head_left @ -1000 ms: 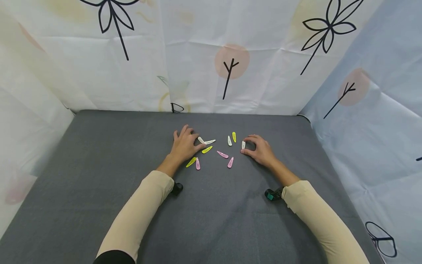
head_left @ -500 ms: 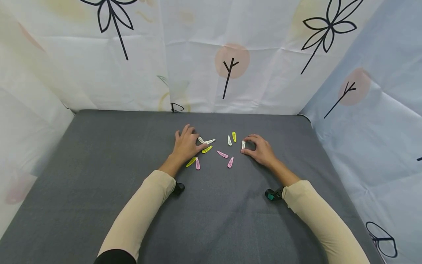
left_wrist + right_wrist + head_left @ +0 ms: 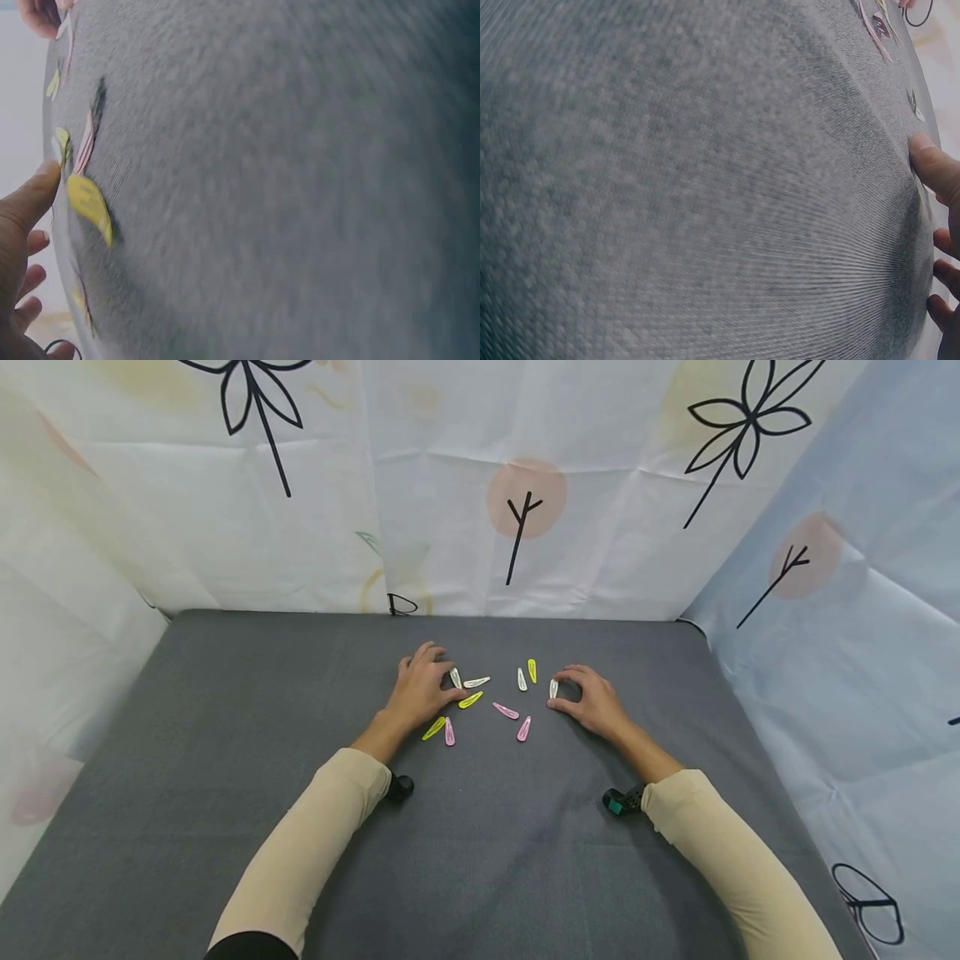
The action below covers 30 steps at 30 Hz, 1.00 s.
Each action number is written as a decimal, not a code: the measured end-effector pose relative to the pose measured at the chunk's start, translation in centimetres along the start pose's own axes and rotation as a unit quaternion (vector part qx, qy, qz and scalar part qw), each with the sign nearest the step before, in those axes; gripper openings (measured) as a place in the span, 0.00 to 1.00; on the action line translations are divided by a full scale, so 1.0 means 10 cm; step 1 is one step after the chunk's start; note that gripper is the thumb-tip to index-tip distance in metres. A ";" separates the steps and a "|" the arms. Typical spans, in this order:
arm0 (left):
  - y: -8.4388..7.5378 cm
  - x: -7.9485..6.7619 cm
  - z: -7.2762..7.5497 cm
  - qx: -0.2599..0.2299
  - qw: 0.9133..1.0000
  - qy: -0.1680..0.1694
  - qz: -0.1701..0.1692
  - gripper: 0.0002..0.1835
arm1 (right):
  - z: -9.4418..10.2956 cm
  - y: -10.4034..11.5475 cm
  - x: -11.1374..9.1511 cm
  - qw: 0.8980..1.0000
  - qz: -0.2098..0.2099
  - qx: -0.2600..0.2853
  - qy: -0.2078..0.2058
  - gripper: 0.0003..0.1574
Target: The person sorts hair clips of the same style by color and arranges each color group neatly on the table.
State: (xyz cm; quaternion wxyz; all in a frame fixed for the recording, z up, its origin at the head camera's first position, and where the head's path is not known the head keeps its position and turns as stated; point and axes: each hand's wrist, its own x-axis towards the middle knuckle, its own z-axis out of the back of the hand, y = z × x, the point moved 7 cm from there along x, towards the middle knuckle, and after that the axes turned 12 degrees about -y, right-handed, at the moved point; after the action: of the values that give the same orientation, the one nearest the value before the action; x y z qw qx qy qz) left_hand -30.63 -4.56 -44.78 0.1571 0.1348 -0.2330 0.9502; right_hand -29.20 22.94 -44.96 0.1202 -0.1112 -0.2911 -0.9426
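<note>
Small snap hair clips in white, yellow and pink lie about mid-table. My left hand (image 3: 420, 685) has its thumb and index finger at the two ends of a white hair clip (image 3: 455, 677). Just right of that lies another white clip (image 3: 477, 682), with a yellow clip (image 3: 471, 700) below it. Across from it, my right hand (image 3: 596, 703) pinches a white hair clip (image 3: 553, 689) lengthwise between index finger and thumb. In the left wrist view the thumb (image 3: 36, 193) is beside a yellow clip (image 3: 90, 206); in the right wrist view the fingers hide most of the held clip.
Between the hands are a white clip (image 3: 522, 680), a yellow clip (image 3: 532, 671) and two pink clips (image 3: 506, 711). Nearer me, a yellow clip (image 3: 433, 728) lies beside a pink clip (image 3: 450, 732). Patterned cloth (image 3: 450, 527) walls the grey table (image 3: 510, 860).
The left thumb first reached right over the white clips, then drew back left. The white clip at its fingers has turned and come apart from its neighbour. My right hand stays put.
</note>
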 end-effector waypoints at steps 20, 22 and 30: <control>0.41 -0.38 0.67 -0.029 0.997 -0.008 -0.075 0.31 | -0.01 0.01 0.00 1.000 0.004 -0.003 -0.003 0.31; 0.50 -0.44 0.71 -0.023 0.997 -0.005 -0.070 0.30 | -0.01 0.02 0.00 1.000 0.006 -0.002 -0.002 0.31; 0.88 -0.60 0.80 0.003 0.999 0.038 -0.038 0.30 | 0.00 0.02 -0.02 1.000 0.006 -0.005 -0.005 0.31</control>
State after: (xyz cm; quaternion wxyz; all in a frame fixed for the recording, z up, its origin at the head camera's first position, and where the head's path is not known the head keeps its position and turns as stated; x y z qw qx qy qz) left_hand -26.87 -17.21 -43.45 0.2011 0.1080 -0.2192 0.9486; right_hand -28.97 22.80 -44.93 0.1235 -0.1183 -0.2866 -0.9427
